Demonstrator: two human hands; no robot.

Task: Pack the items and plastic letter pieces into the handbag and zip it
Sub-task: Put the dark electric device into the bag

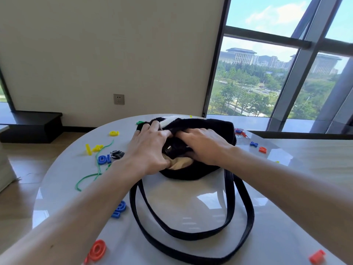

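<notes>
- Handbag of black plush with a white patch and beige lining (pixel 206 129) lies on the round glossy white table (pixel 191 203), its mouth under both sets of fingers.
- Left hand (pixel 150 148) has its fingers (pixel 152 127) curled over the far left rim, gripping the plush edge; its thumb presses down by the beige lining.
- Right hand (pixel 204 144) lies flat over the opening, fingers (pixel 183 134) tucked into the plush. Whether they pinch the rim or something inside, I cannot tell.
- Between the two hands, a dark shiny object (pixel 172 149) sits inside the mouth, partly hidden.
- Just left of the left fingers lie a metal key ring (pixel 116 154), blue plastic letters (pixel 104 159), yellow plastic letters (pixel 95 148) and a green cord (pixel 91 175).
- Right of the right fingers, a blue letter piece (pixel 254 144) and a red letter piece (pixel 262 149) lie well apart from the bag.
- Nearer the person, black straps (pixel 191 234) loop across the table beside an orange ring-shaped piece (pixel 98 250).
- Judgement: the mouth is being held open or its contents settled. To do this well, the left fingers should keep the rim lifted and wide while the right pushes the dark object deep, leaving the zip line clear for the loose letters.
</notes>
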